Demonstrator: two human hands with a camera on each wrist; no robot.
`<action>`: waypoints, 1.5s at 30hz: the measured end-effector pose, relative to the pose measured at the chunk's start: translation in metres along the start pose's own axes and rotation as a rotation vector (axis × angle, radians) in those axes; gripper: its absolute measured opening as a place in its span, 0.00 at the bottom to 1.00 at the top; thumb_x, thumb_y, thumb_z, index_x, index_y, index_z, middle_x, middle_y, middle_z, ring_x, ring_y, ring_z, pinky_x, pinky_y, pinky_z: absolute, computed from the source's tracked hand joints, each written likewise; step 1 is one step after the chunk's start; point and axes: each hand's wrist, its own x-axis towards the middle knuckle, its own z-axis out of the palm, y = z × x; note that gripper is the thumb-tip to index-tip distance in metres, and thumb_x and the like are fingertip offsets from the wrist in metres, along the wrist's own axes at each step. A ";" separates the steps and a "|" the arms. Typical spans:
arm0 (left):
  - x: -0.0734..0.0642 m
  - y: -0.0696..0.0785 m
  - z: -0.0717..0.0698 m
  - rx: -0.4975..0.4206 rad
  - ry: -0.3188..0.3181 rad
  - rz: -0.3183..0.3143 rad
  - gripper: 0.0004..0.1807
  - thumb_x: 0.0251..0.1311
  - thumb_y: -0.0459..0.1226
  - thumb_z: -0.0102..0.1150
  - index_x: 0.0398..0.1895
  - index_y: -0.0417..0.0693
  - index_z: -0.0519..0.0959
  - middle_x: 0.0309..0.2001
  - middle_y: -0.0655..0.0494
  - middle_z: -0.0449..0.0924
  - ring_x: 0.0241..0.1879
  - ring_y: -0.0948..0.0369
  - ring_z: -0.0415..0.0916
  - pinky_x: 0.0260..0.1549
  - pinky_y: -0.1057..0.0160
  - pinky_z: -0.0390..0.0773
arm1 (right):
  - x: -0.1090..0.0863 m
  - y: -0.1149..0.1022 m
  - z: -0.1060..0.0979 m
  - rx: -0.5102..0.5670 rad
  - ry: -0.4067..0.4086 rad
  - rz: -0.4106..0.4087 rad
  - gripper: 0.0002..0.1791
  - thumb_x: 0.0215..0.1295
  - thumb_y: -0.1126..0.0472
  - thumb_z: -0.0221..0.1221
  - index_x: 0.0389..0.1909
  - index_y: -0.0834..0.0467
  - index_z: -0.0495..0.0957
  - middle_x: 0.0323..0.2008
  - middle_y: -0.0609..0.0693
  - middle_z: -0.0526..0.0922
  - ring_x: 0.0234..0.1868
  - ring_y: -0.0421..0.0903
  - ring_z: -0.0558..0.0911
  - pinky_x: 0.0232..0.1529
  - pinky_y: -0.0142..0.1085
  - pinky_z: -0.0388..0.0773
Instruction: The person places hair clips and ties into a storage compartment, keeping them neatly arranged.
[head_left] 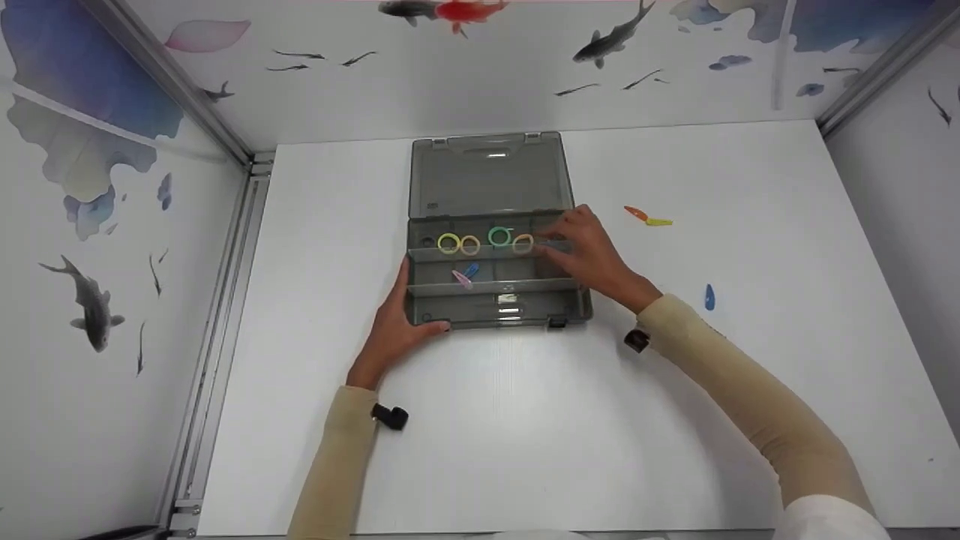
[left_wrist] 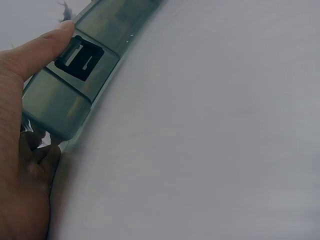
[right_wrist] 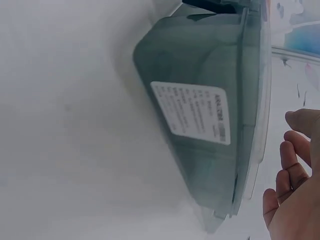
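A grey see-through storage box (head_left: 495, 306) lies with its lid raised. My left hand (head_left: 394, 322) grips its front left corner, thumb along the front wall and fingers down the left side. Over the right end of the back compartment is my right hand (head_left: 592, 247), fingertips close to an orange ring (head_left: 523, 243). In the right wrist view its thumb and fingers are slightly apart, with nothing seen between them. That compartment also has a green ring (head_left: 499, 237) with a short tail, a pale orange ring (head_left: 470, 245) and a yellow ring (head_left: 448, 243). The middle one contains a pink hair clip (head_left: 462, 280) and a blue hair clip (head_left: 472, 270).
Right of the box, an orange clip (head_left: 635, 214) and a yellow clip (head_left: 659, 222) lie end to end on the white table (head_left: 525, 450). Nearer the right forearm is another blue clip (head_left: 709, 297). The upright lid (head_left: 491, 176) stands behind the compartments. Printed panels enclose the table.
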 end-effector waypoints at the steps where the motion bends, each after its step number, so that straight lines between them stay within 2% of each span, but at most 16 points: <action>1: 0.000 0.000 0.000 0.000 0.000 0.001 0.76 0.54 0.54 0.87 0.93 0.66 0.37 0.91 0.50 0.42 0.89 0.46 0.43 0.84 0.38 0.51 | -0.003 0.002 -0.002 -0.003 0.004 0.005 0.10 0.69 0.67 0.76 0.49 0.65 0.91 0.41 0.60 0.85 0.49 0.58 0.75 0.53 0.50 0.72; 8: 0.000 0.000 0.000 -0.012 -0.005 0.011 0.75 0.55 0.55 0.86 0.93 0.66 0.37 0.91 0.50 0.42 0.89 0.46 0.42 0.84 0.39 0.50 | -0.023 0.011 -0.015 0.019 0.056 0.053 0.09 0.69 0.69 0.75 0.48 0.64 0.91 0.42 0.59 0.86 0.48 0.58 0.74 0.54 0.49 0.71; 14: 0.000 -0.001 0.000 -0.012 -0.010 0.011 0.75 0.56 0.55 0.86 0.93 0.65 0.36 0.91 0.51 0.40 0.89 0.47 0.41 0.85 0.40 0.50 | -0.042 0.023 -0.025 0.012 0.086 0.140 0.08 0.71 0.68 0.74 0.48 0.66 0.91 0.43 0.59 0.86 0.49 0.57 0.74 0.55 0.48 0.69; 18: -0.001 -0.001 -0.001 -0.008 -0.005 0.009 0.75 0.55 0.57 0.86 0.93 0.66 0.36 0.91 0.51 0.41 0.89 0.48 0.41 0.85 0.41 0.50 | -0.053 0.033 -0.033 0.026 0.129 0.188 0.09 0.69 0.69 0.75 0.48 0.66 0.91 0.43 0.60 0.86 0.52 0.58 0.77 0.61 0.52 0.70; 22: -0.002 -0.002 -0.001 -0.004 0.004 0.012 0.75 0.55 0.59 0.85 0.93 0.68 0.37 0.91 0.52 0.41 0.89 0.48 0.42 0.84 0.41 0.50 | -0.062 0.042 -0.043 0.029 0.187 0.198 0.10 0.69 0.71 0.74 0.48 0.68 0.90 0.43 0.62 0.87 0.53 0.60 0.78 0.64 0.54 0.69; 32: 0.002 0.001 0.001 0.018 0.001 0.039 0.76 0.55 0.56 0.86 0.93 0.61 0.36 0.91 0.48 0.43 0.89 0.45 0.44 0.84 0.40 0.52 | -0.094 0.059 -0.071 -0.028 0.290 0.290 0.11 0.67 0.73 0.75 0.49 0.68 0.90 0.43 0.63 0.88 0.52 0.51 0.74 0.56 0.37 0.66; 41: 0.001 0.000 0.001 -0.013 -0.002 0.044 0.77 0.54 0.57 0.86 0.93 0.63 0.36 0.91 0.50 0.42 0.89 0.48 0.42 0.85 0.41 0.50 | -0.129 0.066 -0.077 -0.035 0.335 0.356 0.11 0.68 0.73 0.74 0.49 0.68 0.90 0.41 0.61 0.88 0.50 0.45 0.74 0.53 0.31 0.65; 45: 0.001 -0.001 0.000 -0.017 0.000 0.037 0.77 0.54 0.58 0.86 0.93 0.65 0.36 0.91 0.52 0.42 0.89 0.50 0.42 0.85 0.43 0.50 | -0.139 0.069 -0.078 -0.025 0.345 0.388 0.11 0.69 0.72 0.73 0.50 0.68 0.90 0.42 0.61 0.88 0.51 0.46 0.74 0.53 0.31 0.66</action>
